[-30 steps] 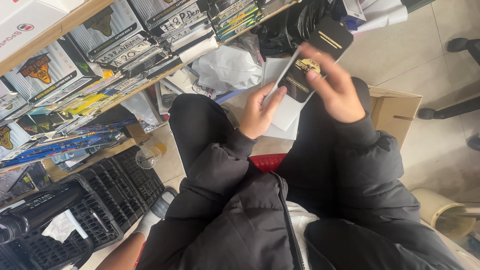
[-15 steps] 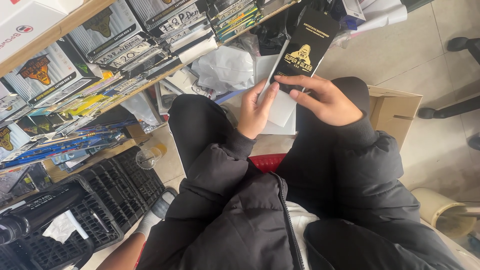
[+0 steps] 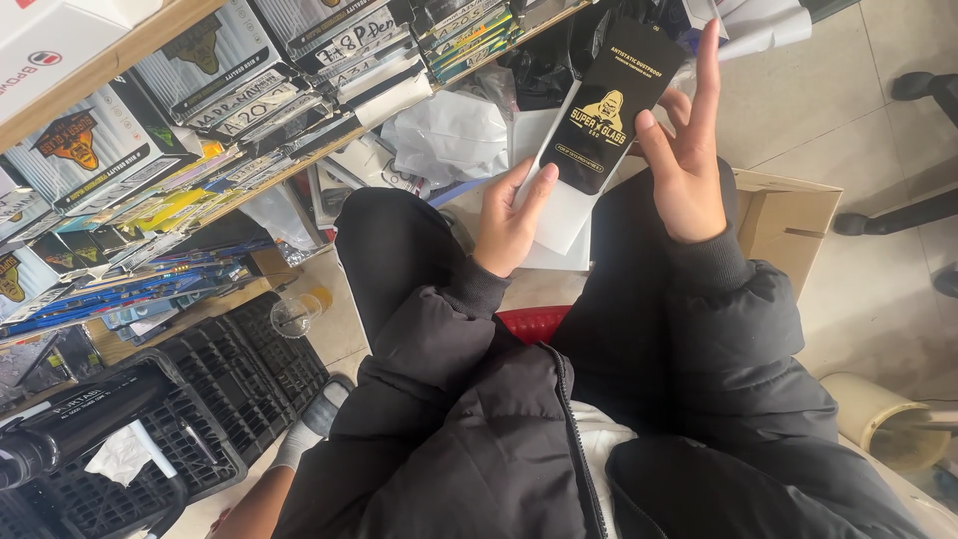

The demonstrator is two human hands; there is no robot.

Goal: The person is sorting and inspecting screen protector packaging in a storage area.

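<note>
Packet position is what I notice first: the flat black packet (image 3: 611,105) with gold print now stands higher and more upright than a second ago, when it lay low and tilted against the lap. Half a second back it had already risen toward the shelf; now its top edge reaches the clutter of black bags behind it.

My left hand (image 3: 509,220) has the grip closed on the lower left edge, thumb laid along the white sleeve (image 3: 561,215) that sits just behind and below the packet. My right hand (image 3: 689,165) has changed most: earlier it was curled over the packet's face, and now its fingers (image 3: 707,80) are spread and straight, only the thumb pressing the right edge, so its grip is loose and mostly released. I judge the packet is being turned up for a look at its printed face rather than being opened.

Around the hands, the wooden shelf (image 3: 110,60) of stacked flat packages is to the left, a cardboard box (image 3: 783,215) is just beside the right sleeve, and a black crate (image 3: 230,369) sits on the floor.
</note>
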